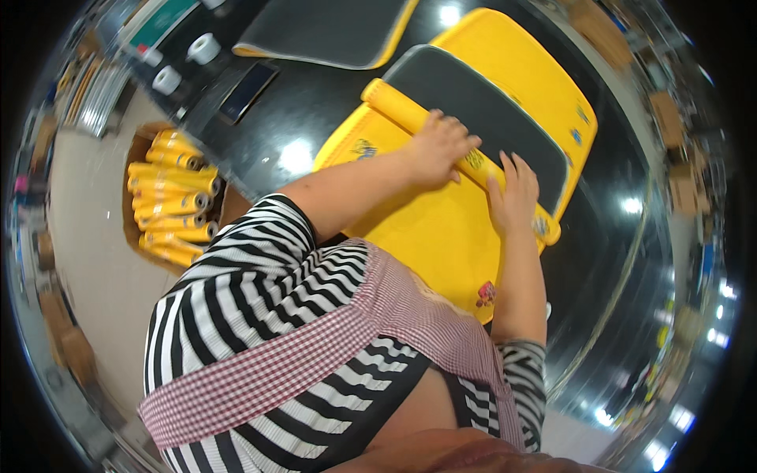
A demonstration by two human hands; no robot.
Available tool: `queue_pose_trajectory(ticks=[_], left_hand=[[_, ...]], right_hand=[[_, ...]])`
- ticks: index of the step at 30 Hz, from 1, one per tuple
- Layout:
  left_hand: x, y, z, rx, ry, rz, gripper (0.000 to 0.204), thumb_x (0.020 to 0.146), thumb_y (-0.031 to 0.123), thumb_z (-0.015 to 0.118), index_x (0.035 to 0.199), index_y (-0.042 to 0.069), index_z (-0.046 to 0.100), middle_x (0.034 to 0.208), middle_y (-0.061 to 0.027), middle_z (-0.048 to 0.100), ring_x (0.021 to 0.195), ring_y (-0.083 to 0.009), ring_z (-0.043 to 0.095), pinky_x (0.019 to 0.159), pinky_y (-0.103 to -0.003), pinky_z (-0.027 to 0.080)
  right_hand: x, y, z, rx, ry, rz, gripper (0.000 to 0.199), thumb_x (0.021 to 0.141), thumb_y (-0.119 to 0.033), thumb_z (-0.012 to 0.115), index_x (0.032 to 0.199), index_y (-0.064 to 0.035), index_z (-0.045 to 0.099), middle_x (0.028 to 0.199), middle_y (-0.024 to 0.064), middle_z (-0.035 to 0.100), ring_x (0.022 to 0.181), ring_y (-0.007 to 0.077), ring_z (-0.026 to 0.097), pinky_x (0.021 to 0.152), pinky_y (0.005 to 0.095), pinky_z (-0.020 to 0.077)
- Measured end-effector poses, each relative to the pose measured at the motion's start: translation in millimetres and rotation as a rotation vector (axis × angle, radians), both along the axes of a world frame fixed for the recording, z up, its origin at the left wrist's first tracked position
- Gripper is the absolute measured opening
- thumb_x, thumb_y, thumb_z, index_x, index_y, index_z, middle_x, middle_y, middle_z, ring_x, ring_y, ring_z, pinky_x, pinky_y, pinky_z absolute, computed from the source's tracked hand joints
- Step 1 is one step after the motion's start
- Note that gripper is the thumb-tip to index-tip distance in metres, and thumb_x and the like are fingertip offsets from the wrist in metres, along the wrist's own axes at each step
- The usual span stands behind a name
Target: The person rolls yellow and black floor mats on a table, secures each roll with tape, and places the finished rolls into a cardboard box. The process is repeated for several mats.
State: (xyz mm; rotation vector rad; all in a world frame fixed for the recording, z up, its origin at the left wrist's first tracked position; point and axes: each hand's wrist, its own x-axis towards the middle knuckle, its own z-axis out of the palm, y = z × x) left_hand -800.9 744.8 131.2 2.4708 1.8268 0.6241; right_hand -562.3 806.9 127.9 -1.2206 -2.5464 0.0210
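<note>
A yellow mat (430, 229) with small coloured prints lies on the dark table in front of me. Along its far side runs a yellow roll (398, 108), slanting from upper left to lower right. My left hand (440, 150) lies across the middle of this roll with its fingers curled over it. Further right, my right hand (516, 193) grips the roll, thumb on the near side and fingers reaching over. Just beyond the roll shows a dark grey mat surface (481, 102) with a rounded edge; whether it joins the roll, I cannot tell.
Another yellow mat (532, 63) lies beneath the grey surface. A dark mat with yellow edging (327, 31) is at the table's far side. A phone (248, 92) and white rolls (203, 49) lie left. A cardboard box (138, 150) of yellow rolls (169, 197) stands beside the table.
</note>
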Motion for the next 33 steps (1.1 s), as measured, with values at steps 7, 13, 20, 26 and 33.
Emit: queue_pose_trajectory(ticks=[7,13,20,26,33], left_hand=[[-22,56,16,-0.221,0.132,-0.031,0.054,0.081,0.044,0.084,0.123,0.015,0.064,0.116,-0.0102,0.063,0.116,-0.0334,0.059,0.098,-0.047,0.046],[-11,42,28,-0.310,0.200,-0.095,0.058,0.079,0.046,0.084,0.122,0.014,0.062,0.117,-0.0126,0.061,0.111,-0.0369,0.059,0.095,-0.048,0.047],[-33,-135,12,-0.135,0.043,-0.080,0.056,0.082,0.040,0.079,0.128,0.011,0.063,0.124,-0.0137,0.060,0.118,-0.0360,0.057,0.104,-0.053,0.041],[-128,-162,4,-0.167,-0.165,0.505,0.039,0.099,0.036,0.065,0.126,0.007,0.068,0.138,-0.0200,0.059,0.127,-0.0381,0.057,0.110,-0.051,0.044],[-119,-188,-9,-0.177,-0.798,0.584,0.033,0.097,0.018,0.071,0.125,0.002,0.066,0.122,-0.0195,0.068,0.109,-0.0287,0.068,0.095,-0.036,0.053]], right_hand=[[11,18,11,-0.010,0.025,-0.036,0.056,0.084,-0.042,0.079,0.128,-0.0112,0.064,0.120,0.0130,0.064,0.116,0.0335,0.059,0.099,0.0466,0.0466],[25,-5,12,-0.047,-0.103,-0.025,0.059,0.083,-0.040,0.081,0.131,-0.0114,0.060,0.114,0.0108,0.063,0.110,0.0317,0.059,0.095,0.0443,0.0466],[47,-169,19,-0.108,-0.041,0.057,0.068,0.080,-0.034,0.083,0.138,-0.0072,0.058,0.118,0.0138,0.063,0.110,0.0331,0.059,0.099,0.0447,0.0437],[132,-200,-5,-0.296,0.293,-0.527,0.041,0.098,-0.019,0.069,0.135,-0.0019,0.064,0.135,0.0196,0.063,0.130,0.0367,0.057,0.116,0.0440,0.0395],[120,-223,-21,-0.445,0.724,-0.680,0.046,0.106,-0.012,0.050,0.150,0.0010,0.050,0.151,0.0215,0.055,0.139,0.0350,0.053,0.116,0.0396,0.0422]])
